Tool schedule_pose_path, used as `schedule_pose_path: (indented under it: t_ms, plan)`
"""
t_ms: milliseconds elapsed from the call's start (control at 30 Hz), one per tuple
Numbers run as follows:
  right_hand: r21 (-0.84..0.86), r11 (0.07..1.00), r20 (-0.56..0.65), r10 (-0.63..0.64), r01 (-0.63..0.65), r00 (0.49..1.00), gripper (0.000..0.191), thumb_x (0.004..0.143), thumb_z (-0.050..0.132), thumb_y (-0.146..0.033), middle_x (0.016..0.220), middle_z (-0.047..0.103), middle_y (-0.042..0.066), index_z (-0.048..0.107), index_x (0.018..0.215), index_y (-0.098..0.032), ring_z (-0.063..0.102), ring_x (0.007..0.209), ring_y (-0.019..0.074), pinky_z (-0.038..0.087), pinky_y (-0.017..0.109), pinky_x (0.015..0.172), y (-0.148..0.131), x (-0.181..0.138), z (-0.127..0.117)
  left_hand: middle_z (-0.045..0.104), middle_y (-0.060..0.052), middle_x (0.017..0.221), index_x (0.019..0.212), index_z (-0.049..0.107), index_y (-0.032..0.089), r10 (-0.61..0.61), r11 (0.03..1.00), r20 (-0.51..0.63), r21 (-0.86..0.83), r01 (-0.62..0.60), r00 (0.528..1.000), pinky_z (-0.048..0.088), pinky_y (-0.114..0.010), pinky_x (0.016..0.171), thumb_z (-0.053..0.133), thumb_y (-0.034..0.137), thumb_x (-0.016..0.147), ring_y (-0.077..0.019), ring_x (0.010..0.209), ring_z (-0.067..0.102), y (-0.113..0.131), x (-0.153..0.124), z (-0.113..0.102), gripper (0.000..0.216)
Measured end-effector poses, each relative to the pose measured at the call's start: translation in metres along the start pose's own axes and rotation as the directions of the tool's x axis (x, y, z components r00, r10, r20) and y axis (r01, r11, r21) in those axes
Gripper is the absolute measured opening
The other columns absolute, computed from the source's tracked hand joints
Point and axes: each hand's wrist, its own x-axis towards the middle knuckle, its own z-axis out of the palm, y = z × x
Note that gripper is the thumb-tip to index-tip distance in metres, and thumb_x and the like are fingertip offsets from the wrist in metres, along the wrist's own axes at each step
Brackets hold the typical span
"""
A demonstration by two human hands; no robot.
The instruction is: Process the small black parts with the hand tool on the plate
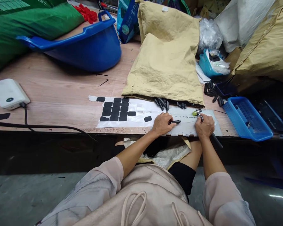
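Note:
My left hand (163,123) is closed on a slim black pen-like piece (175,122), which points right just above a grey board (186,127). My right hand (204,126) grips a small hammer (196,112). Its head has a yellow-green face, and its dark handle sticks out at the lower right below my wrist. The hammer head is over the board, a short way right of the black piece. Behind my left hand lie several short black cylindrical pieces (162,103). Left of it, black rounded stickers (115,109) cover part of a white sheet (141,110).
A large paper sack (165,62) lies behind the board. To the right stand a blue plastic basket (247,117) and a teal basket (206,64) holding bags. Left are a blue basin (91,47), a white device (9,93) and a black cable (49,126) along the table edge.

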Motion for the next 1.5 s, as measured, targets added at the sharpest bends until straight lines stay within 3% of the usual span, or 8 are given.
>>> schedule_pose_path:
  t_ms: [300,1033,1500]
  plan:
    - [0.001,1.0,-0.046,-0.022,0.022,0.999,0.03,0.09,0.057,-0.031,0.103,0.064,0.012,0.078,0.108,-0.02,0.051,0.095,0.0258,0.04,0.037,0.083,0.008,-0.001,0.006,0.068,-0.004,0.095,0.086,0.067,0.021,-0.003,1.0,0.031,-0.001,0.003,1.0,0.049,-0.04,0.089,0.079,0.03,0.083,-0.0248,0.098,0.061,0.002,-0.003,0.001,0.016]
    - [-0.038,0.997,-0.013,-0.061,0.061,0.998,0.03,0.092,0.055,-0.036,0.097,0.062,0.009,0.076,0.108,-0.021,0.052,0.091,0.0243,0.042,0.035,0.082,0.019,-0.006,0.003,0.069,-0.005,0.096,0.087,0.068,0.021,0.026,0.999,0.088,-0.025,-0.024,0.996,0.046,-0.042,0.087,0.082,0.032,0.081,-0.0265,0.1,0.06,0.003,-0.014,0.004,0.019]
    - [-0.023,1.0,0.016,-0.001,0.001,1.0,0.03,0.091,0.055,-0.034,0.104,0.061,0.011,0.075,0.11,-0.02,0.051,0.097,0.0262,0.04,0.037,0.084,0.01,-0.002,0.005,0.068,-0.005,0.093,0.086,0.069,0.021,0.019,1.0,0.056,0.013,-0.019,0.998,0.047,-0.041,0.089,0.081,0.034,0.082,-0.0258,0.098,0.06,0.001,-0.007,0.005,0.018]
